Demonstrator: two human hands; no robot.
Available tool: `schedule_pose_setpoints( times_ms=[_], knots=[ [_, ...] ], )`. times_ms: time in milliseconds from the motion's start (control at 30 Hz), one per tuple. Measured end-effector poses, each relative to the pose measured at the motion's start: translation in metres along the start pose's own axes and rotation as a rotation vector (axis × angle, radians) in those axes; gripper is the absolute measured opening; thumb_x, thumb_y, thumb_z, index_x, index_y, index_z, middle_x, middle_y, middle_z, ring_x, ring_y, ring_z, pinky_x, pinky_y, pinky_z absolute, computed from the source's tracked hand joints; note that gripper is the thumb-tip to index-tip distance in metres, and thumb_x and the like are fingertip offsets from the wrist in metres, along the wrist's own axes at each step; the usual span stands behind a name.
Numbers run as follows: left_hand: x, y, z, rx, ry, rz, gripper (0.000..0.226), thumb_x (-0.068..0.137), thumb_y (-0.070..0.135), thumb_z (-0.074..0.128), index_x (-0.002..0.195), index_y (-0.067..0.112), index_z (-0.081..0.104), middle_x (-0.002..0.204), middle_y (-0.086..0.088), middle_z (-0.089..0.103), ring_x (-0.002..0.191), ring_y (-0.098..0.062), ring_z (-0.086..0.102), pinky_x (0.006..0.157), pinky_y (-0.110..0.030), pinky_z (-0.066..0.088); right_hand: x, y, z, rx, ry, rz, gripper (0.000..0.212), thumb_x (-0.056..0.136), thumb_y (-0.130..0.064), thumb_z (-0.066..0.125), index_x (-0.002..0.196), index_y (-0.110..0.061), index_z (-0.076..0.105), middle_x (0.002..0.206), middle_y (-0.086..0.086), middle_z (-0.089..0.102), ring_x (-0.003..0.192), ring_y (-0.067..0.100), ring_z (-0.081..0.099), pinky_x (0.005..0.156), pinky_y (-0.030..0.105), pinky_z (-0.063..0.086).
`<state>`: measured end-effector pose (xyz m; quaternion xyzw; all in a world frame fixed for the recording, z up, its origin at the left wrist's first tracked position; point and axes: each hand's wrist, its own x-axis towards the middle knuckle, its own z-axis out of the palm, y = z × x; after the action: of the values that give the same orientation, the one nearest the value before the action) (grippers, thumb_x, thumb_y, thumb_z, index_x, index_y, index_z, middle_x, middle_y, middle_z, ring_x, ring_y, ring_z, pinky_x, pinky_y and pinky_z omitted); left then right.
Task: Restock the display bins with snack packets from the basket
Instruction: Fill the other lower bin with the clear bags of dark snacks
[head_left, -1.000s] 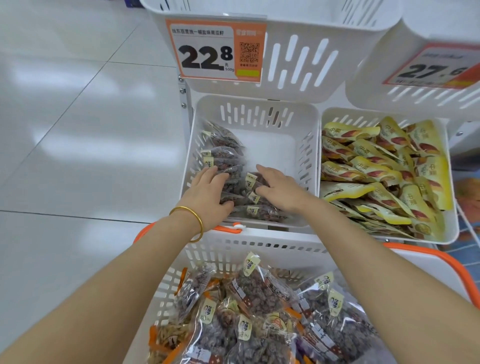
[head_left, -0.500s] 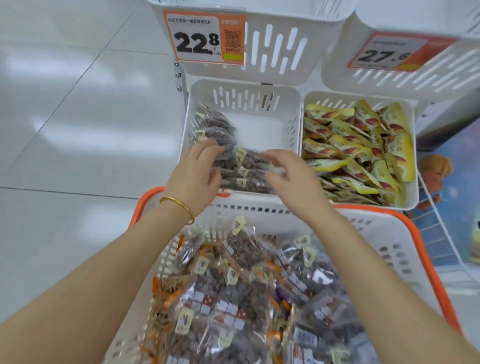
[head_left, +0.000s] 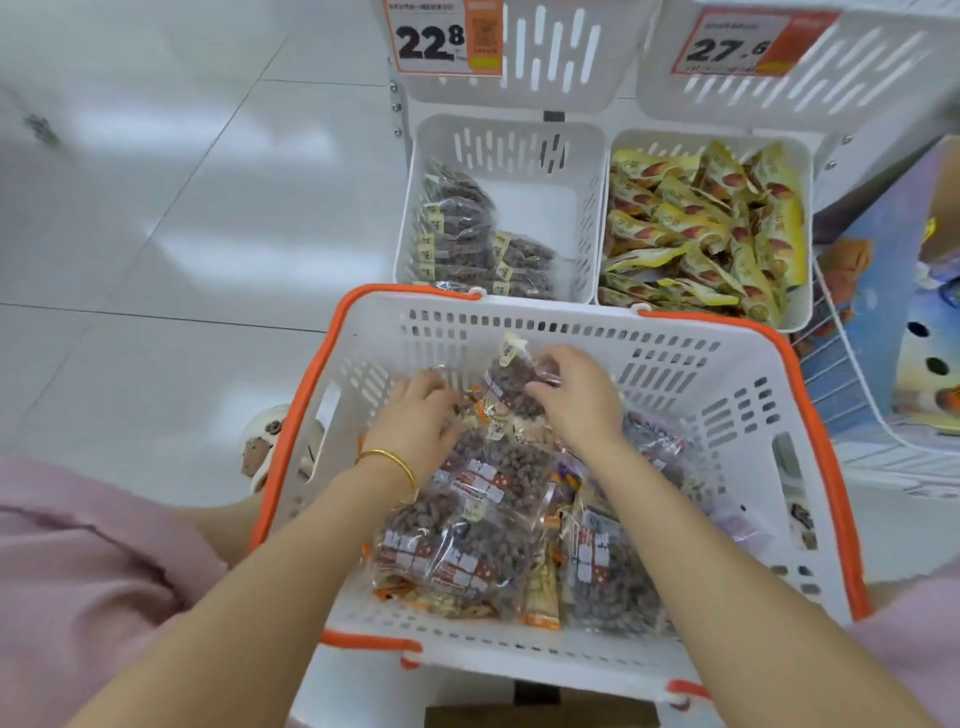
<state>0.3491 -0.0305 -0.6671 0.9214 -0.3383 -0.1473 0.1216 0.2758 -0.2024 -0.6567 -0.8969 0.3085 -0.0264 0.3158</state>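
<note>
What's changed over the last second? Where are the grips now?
Both grips pulled back out of the brown-snack bin into the basket. The right grip now pinches a packet of brown snacks, tipped up off the pile. The left grip rests on the packets beside it, hold unclear. The stacked packets in the bin stayed put; the yellow packets look untouched.

Price tag (head_left: 447, 39) up top; white tiled floor (head_left: 156, 218); slipper (head_left: 262, 441).

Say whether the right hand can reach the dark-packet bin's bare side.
Probably yes: the right hand holds a packet in the basket, and the bin, open on top, lies just past its far rim.
</note>
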Motion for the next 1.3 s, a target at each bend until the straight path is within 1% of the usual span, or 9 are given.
schedule_pose_setpoints(
  times_ms=[167,300,433,600,800,933,1067,1167,1300],
  knots=[
    [-0.001,0.020,0.028,0.327,-0.257,-0.043,0.061,0.091,0.062,0.034,0.118,0.012,0.057,0.136,-0.009,0.035,0.125,-0.030,0.030,0.106,-0.040,0.030,-0.037,0.025,-0.039,0.277,0.093,0.113,0.032,0.087,-0.020,0.067,0.116,-0.010,0.057,0.104,0.001,0.060,0.098,0.022,0.056,0.077,0.030,0.041],
    [0.000,0.031,0.035,0.333,-0.227,-0.049,0.062,0.087,0.063,0.044,0.122,0.013,0.052,0.136,-0.009,0.037,0.128,-0.030,0.028,0.108,-0.041,0.028,-0.054,0.031,-0.046,0.396,0.063,0.159,0.031,0.087,-0.016,0.067,0.115,-0.008,0.057,0.108,0.005,0.060,0.101,0.023,0.056,0.081,0.034,0.044],
    [0.000,0.040,0.033,0.174,-0.237,-0.089,0.055,0.085,0.055,0.056,0.123,0.016,0.048,0.134,-0.011,0.038,0.128,-0.032,0.029,0.107,-0.042,0.029,-0.063,0.036,-0.053,0.527,0.035,0.211,0.037,0.088,-0.013,0.066,0.123,-0.011,0.054,0.126,0.000,0.056,0.108,0.012,0.056,0.081,0.023,0.048],
    [-0.004,0.050,0.031,-0.109,-0.175,-0.103,0.036,0.085,0.040,0.064,0.110,0.018,0.048,0.112,-0.007,0.057,0.113,-0.030,0.044,0.094,-0.042,0.042,-0.069,0.047,-0.063,0.671,0.055,0.284,0.037,0.087,-0.010,0.066,0.122,-0.007,0.052,0.125,0.005,0.057,0.117,0.016,0.050,0.094,0.035,0.044],
    [-0.010,0.066,-0.007,-0.617,-0.081,-0.091,0.034,0.086,0.020,0.065,0.110,0.017,0.040,0.112,-0.004,0.054,0.092,-0.023,0.058,0.074,-0.035,0.053,-0.066,0.050,-0.082,0.891,0.032,0.319,0.035,0.083,-0.005,0.068,0.115,-0.011,0.057,0.117,0.006,0.063,0.099,0.021,0.063,0.072,0.032,0.053],
    [-0.014,0.069,-0.038,-0.869,-0.096,-0.093,0.049,0.090,0.017,0.060,0.132,0.016,0.033,0.118,-0.002,0.044,0.088,-0.010,0.053,0.063,-0.023,0.054,-0.066,0.047,-0.102,0.935,-0.078,0.227,0.030,0.081,0.001,0.066,0.109,-0.010,0.062,0.095,0.004,0.071,0.071,0.011,0.068,0.056,0.022,0.050],
    [-0.015,0.068,-0.056,-1.006,-0.155,-0.153,0.041,0.097,0.022,0.049,0.136,0.022,0.039,0.128,0.000,0.046,0.108,-0.015,0.049,0.091,-0.043,0.050,-0.068,0.046,-0.106,0.923,-0.171,0.145,0.026,0.083,0.001,0.064,0.106,-0.011,0.062,0.078,-0.005,0.073,0.066,0.005,0.068,0.053,0.017,0.048],
    [-0.015,0.071,-0.064,-1.078,-0.168,-0.220,0.030,0.100,0.031,0.039,0.129,0.032,0.045,0.133,0.001,0.044,0.121,-0.018,0.041,0.091,-0.036,0.041,-0.068,0.040,-0.109,0.881,-0.175,0.094,0.024,0.084,0.000,0.065,0.101,-0.016,0.065,0.077,-0.009,0.069,0.062,-0.001,0.063,0.055,0.015,0.046],
    [-0.018,0.075,-0.069,-1.193,-0.232,-0.212,0.046,0.099,0.046,0.026,0.136,0.024,0.042,0.148,-0.003,0.034,0.139,-0.027,0.027,0.094,-0.035,0.035,-0.062,0.033,-0.111,0.801,-0.155,0.019,0.023,0.082,-0.007,0.069,0.092,-0.027,0.065,0.114,-0.008,0.062,0.096,0.003,0.060,0.084,0.022,0.044]
  ],
)
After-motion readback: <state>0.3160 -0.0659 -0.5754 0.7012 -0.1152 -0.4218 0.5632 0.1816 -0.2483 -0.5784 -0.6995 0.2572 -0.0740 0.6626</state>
